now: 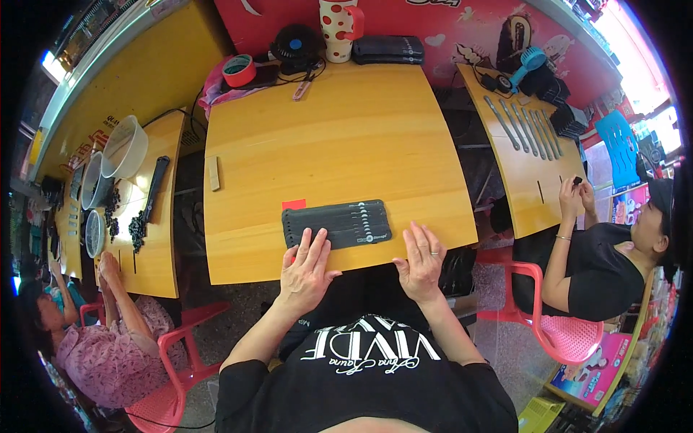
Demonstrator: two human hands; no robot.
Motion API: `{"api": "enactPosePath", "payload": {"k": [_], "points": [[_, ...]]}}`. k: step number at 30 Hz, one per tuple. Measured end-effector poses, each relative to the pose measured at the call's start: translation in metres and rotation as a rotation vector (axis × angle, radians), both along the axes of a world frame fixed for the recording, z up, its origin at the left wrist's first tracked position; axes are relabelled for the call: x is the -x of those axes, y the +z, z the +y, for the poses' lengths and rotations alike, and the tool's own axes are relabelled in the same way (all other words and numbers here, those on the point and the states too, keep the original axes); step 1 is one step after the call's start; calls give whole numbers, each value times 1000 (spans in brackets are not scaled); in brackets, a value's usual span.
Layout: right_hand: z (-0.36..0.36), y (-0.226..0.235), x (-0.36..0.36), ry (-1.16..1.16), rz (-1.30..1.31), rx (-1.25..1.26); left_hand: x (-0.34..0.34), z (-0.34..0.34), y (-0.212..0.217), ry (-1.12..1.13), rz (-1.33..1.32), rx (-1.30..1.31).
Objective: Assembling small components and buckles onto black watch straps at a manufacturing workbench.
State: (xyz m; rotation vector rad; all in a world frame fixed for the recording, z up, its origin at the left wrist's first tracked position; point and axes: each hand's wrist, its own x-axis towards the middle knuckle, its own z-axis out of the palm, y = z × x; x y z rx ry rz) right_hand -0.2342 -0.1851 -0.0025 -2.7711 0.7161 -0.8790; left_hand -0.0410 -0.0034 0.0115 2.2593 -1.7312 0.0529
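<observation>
The left hand lies, fingers outstretched, on the black pack. Apart, the right hand rests loosely right of the pack

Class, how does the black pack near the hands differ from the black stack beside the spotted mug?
The left hand touches the black pack; no hand touches the black stack. On the table, the pack lies near the person, the stack at the far edge. The pack looks larger here than the stack. Both are dark.
</observation>
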Motion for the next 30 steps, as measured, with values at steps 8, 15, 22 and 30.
{"api": "enactPosePath", "payload": {"k": [8,15,22,30], "points": [[-7,2,-17,55,-189,-173,-12,-7,26,-69,24,-31],[-33,-2,-77,-28,-564,-861,-21,-52,21,-21,70,-98],[-30,3,-77,-19,-597,-845,-36,-54,13,-41,32,-183],[-41,-5,-71,32,-554,-961,-48,-51,13,-156,-2,-225]]}}
